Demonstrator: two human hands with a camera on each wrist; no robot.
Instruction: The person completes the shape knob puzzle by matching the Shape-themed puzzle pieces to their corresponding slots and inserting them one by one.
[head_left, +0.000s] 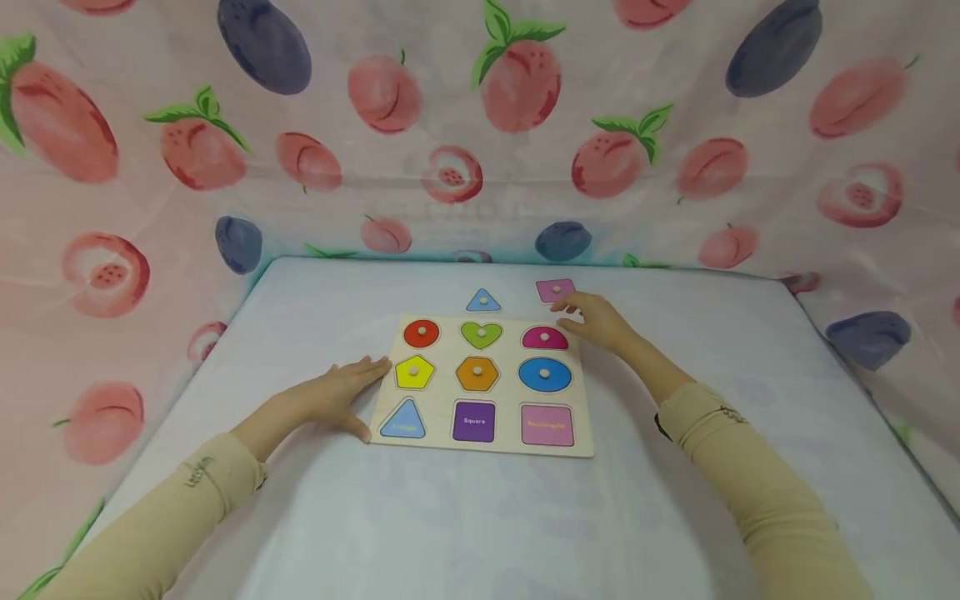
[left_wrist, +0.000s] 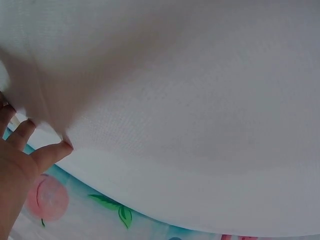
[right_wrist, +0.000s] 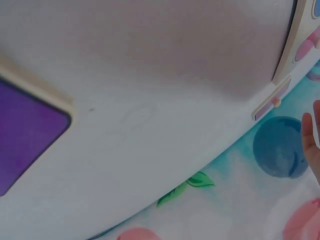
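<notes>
A wooden shape puzzle board [head_left: 438, 403] lies on the table. My left hand [head_left: 330, 400] rests along its left edge, fingers spread and thumb at the near corner. Past the far right corner, my right hand [head_left: 592, 321] reaches with loosely bent fingers beside a pink rectangle piece [head_left: 545, 290] with a knob. In the right wrist view the rectangle piece [right_wrist: 267, 103] lies apart from my fingers [right_wrist: 308, 132]. A blue triangle piece [head_left: 474, 305] lies behind the board. A purple square [right_wrist: 30, 132] shows close up in the right wrist view.
Knobbed pieces sit in the board's two far rows, among them a red circle [head_left: 414, 335] and a blue oval [head_left: 528, 377]. The near row shows printed triangle, square and rectangle recesses. A fruit-print cloth [head_left: 525, 175] hangs behind the white table [head_left: 465, 525].
</notes>
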